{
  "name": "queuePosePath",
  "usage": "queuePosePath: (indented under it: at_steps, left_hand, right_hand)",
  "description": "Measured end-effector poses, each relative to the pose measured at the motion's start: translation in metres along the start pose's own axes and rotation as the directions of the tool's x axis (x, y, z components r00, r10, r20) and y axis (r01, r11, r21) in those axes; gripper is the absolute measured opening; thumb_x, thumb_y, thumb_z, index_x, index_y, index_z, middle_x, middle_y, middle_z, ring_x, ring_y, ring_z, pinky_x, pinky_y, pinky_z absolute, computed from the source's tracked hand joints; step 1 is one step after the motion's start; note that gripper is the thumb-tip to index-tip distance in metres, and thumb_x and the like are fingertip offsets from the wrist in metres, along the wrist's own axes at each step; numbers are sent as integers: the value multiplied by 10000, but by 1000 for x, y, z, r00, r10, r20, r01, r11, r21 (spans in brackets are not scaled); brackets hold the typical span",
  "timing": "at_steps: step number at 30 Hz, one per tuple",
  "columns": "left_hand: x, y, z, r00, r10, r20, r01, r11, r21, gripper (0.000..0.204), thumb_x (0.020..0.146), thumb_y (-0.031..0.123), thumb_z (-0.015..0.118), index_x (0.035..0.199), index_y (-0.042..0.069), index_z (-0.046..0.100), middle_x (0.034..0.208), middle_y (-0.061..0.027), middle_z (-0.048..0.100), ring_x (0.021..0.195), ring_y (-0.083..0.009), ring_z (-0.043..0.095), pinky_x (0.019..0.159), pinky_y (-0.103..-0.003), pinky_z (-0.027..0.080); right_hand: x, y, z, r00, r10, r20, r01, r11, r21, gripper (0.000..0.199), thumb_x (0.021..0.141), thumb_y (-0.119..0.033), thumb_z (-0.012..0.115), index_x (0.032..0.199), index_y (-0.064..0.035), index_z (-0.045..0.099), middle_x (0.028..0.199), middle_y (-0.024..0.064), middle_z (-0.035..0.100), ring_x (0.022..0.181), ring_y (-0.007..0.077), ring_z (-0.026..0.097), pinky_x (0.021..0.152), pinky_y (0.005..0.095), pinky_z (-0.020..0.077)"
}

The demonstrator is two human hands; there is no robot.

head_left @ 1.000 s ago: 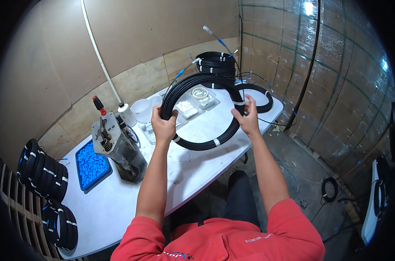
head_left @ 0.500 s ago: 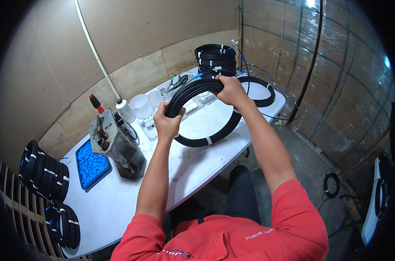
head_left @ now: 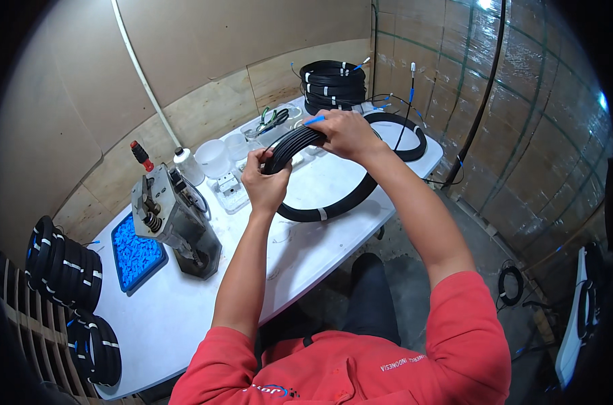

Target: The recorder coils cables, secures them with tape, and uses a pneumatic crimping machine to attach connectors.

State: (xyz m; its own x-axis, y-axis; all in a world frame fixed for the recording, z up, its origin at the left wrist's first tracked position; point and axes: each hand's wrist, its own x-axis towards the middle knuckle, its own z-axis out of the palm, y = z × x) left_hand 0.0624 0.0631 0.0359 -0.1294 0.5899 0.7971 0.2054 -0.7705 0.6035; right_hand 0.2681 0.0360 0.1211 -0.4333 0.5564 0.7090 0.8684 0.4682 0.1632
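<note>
My left hand is closed around the left side of a thick coil of black cable, bound with white ties. My right hand grips the same coil at its top right, fingers wrapped over the strands. Next to those fingers a blue sleeve on a cable end shows above the coil. Tilted over the white table, the coil has its lower part toward me. Behind my right hand another black coil lies flat, and a thin cable with a white-tipped connector sticks up near it.
A stack of coils stands at the back. On the left are a metal hand press, a blue tray of small blue pieces, a white bottle and clear tubs. More coils stand at the left edge.
My right hand has shifted left and turned over the top of the coil. The blue-sleeved end now shows close by its fingers, and the connector behind stands more upright.
</note>
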Motion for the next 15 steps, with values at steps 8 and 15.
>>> queuePosePath:
  at_steps: [8, 15]
  left_hand:
    - [1, -11, -7, 994, -95, 55, 109, 923, -369, 400, 776, 139, 833, 1069, -4, 602, 930, -56, 675, 890, -133, 640, 845, -248, 498]
    - [-1, -33, -31, 935, -342, 89, 353, 893, -279, 228, 994, 157, 582, 1048, -52, 655, 885, -63, 705, 781, -97, 631, 723, -222, 505]
  right_hand:
    - [10, -5, -8, 983, 54, 177, -42, 996, -72, 250, 854, -297, 666, 1097, -245, 643, 870, 83, 680, 739, 313, 693, 629, 430, 553]
    - [15, -10, -2, 984, 30, 176, -26, 999, -21, 354, 841, -272, 692, 1189, -276, 628, 834, 58, 626, 742, 292, 670, 618, 417, 524]
